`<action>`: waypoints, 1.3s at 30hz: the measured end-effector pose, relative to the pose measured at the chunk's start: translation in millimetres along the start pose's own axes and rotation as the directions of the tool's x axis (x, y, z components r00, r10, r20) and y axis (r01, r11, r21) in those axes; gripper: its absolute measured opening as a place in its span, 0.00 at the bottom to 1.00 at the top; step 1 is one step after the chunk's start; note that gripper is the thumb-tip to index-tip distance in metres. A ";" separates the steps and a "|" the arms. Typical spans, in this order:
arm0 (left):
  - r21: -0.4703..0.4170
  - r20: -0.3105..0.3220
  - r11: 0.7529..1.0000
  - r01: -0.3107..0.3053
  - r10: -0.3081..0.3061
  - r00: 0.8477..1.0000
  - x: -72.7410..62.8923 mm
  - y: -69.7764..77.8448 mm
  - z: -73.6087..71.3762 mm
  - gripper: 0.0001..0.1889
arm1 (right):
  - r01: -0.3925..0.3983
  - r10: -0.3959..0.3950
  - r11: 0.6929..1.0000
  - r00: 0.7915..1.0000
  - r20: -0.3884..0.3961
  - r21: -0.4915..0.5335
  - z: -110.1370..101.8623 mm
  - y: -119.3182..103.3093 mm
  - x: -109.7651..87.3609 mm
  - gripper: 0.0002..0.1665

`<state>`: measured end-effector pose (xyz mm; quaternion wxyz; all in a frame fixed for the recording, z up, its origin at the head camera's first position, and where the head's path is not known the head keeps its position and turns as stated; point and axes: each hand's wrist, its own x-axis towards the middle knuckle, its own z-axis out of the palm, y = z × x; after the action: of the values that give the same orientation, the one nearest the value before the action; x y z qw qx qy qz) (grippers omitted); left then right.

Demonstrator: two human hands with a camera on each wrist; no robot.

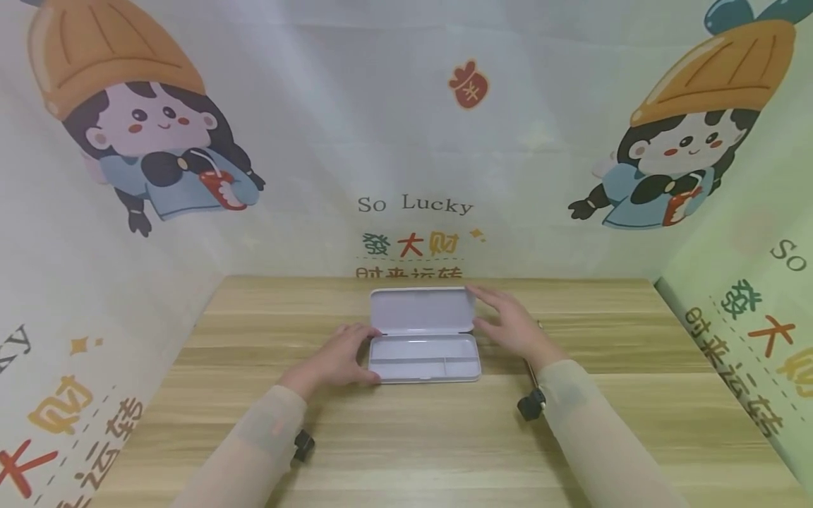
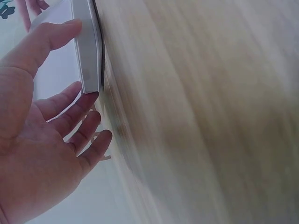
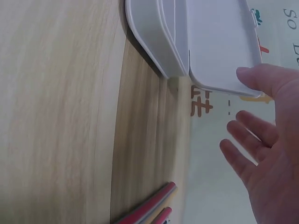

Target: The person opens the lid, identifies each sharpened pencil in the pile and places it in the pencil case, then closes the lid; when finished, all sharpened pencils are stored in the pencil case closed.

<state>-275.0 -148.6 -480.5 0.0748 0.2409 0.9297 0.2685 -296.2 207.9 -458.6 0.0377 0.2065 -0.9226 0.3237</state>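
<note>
A white pencil case stands open on the table, its base (image 1: 406, 370) lying flat and its lid (image 1: 422, 310) raised at the back. Thin dividers split the base into three compartments, with nothing inside them. At the left end of the base, my left hand (image 1: 336, 353) grips it, thumb near the front corner and fingers toward the back. My right hand (image 1: 511, 324) pinches the lid's upper right corner. In the right wrist view its thumb (image 3: 257, 78) lies on the lid's inner face, the index finger hidden behind, while the other fingers spread away.
Several slim pens or pencils (image 3: 149, 205), red and yellowish among them, lie on the table right of the case, mostly behind my right forearm in the head view. A printed cloth (image 1: 305, 141) hangs behind the wooden table (image 1: 413, 444) and along both sides.
</note>
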 end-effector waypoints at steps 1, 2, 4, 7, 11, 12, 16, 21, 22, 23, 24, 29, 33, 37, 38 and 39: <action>0.002 0.000 1.000 -0.002 0.002 1.000 0.1 -0.2 0.2 0.44 | 0.007 -0.007 1.000 1.000 -0.003 0.004 -1.0 -0.1 -0.9 0.43; 0.004 0.001 1.000 -0.003 0.003 1.000 0.3 -0.3 0.3 0.44 | 0.013 -0.013 1.000 1.000 -0.008 0.008 -2.0 -0.1 -1.8 0.42; 0.008 0.005 1.000 -0.003 0.003 1.000 0.5 -0.5 0.6 0.43 | 0.024 -0.023 1.000 0.999 -0.025 0.019 -4.2 0.0 -3.4 0.42; 0.003 0.008 1.000 0.000 0.000 1.000 0.5 -0.2 0.3 0.44 | 0.032 -0.030 0.999 0.997 -0.067 0.036 -7.6 1.8 -6.2 0.40; 0.002 0.009 1.000 0.003 -0.003 1.000 0.1 0.4 -0.6 0.44 | 0.024 -0.020 0.999 0.993 -0.120 0.030 -13.3 5.2 -11.7 0.34; 0.004 0.010 1.000 0.002 -0.002 1.000 0.0 0.6 -0.8 0.43 | 0.022 -0.019 0.999 0.991 -0.131 0.023 -14.8 6.5 -13.6 0.32; 0.011 0.018 1.000 0.000 0.000 1.000 -0.5 2.0 -1.6 0.43 | 0.008 -0.006 1.000 0.986 -0.166 0.007 -20.8 14.8 -21.8 0.28; 0.008 0.017 1.000 0.006 -0.006 1.000 -0.5 2.9 -2.2 0.43 | -0.047 0.046 0.999 0.982 -0.182 -0.005 -29.1 24.2 -34.6 0.27; 0.005 0.016 1.000 0.008 -0.008 1.000 -0.5 3.0 -2.3 0.43 | -0.058 0.056 0.998 0.982 -0.182 -0.003 -30.8 26.0 -37.5 0.27; 0.003 0.016 1.000 0.010 -0.010 1.000 -0.5 2.9 -2.3 0.43 | -0.071 0.069 0.997 0.981 -0.179 -0.008 -32.7 27.5 -40.8 0.27; 0.000 0.016 1.000 0.011 -0.011 1.000 -0.5 3.0 -2.3 0.43 | -0.085 0.082 0.996 0.981 -0.176 -0.012 -34.7 28.9 -44.2 0.27; -0.006 0.017 1.000 0.019 -0.019 1.000 -0.2 3.6 -2.2 0.44 | -0.140 0.125 0.986 0.979 -0.160 -0.087 -44.7 33.2 -60.5 0.22; 0.002 0.020 0.999 0.034 -0.034 0.999 0.2 4.7 -1.9 0.44 | -0.199 0.186 0.970 0.977 -0.104 -0.142 -51.1 37.6 -69.8 0.19; 0.004 0.021 0.999 0.041 -0.041 0.999 -0.4 6.9 -3.1 0.44 | -0.240 0.239 0.957 0.971 -0.027 -0.165 -54.3 43.0 -77.3 0.18; 0.004 0.021 0.999 0.039 -0.039 0.999 -0.8 7.5 -3.6 0.44 | -0.243 0.244 0.955 0.970 -0.014 -0.169 -54.5 44.0 -79.0 0.18; 0.003 0.020 0.999 0.038 -0.038 0.999 -1.0 8.0 -4.0 0.44 | -0.248 0.251 0.953 0.968 -0.003 -0.173 -54.7 45.0 -80.7 0.18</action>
<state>-271.9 -145.0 -472.8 0.0892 0.2260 0.9336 0.2634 -244.4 301.9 -458.1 0.0055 0.0873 -0.9661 0.2429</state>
